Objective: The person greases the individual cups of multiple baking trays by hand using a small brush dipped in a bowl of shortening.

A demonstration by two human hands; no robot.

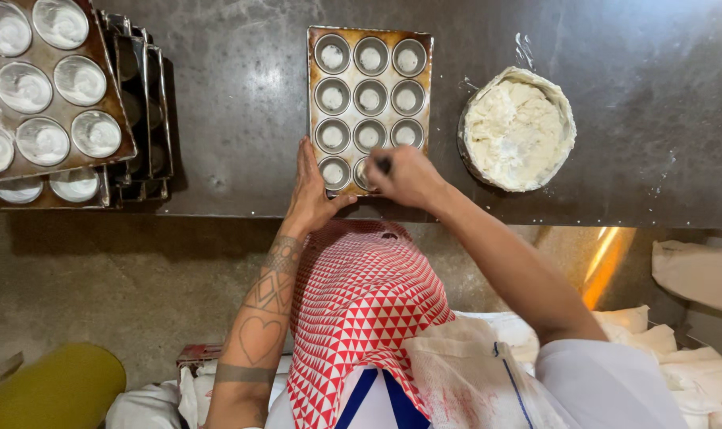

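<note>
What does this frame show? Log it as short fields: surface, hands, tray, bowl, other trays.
surface: dark counter
left hand: flat on the near left edge of the muffin tray
right hand: closed on a dark-handled tool over a near-row cup
tray cups: pale smear in each visible cup
bowl: white paste, right of the tray
other trays: stacked far left, cups coated

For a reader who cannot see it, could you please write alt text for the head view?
A person's right hand works a small tool in a rusty metal twelve-cup muffin tray; the left hand steadies its edge. A round bowl of white paste sits right, stacked trays left.
</note>
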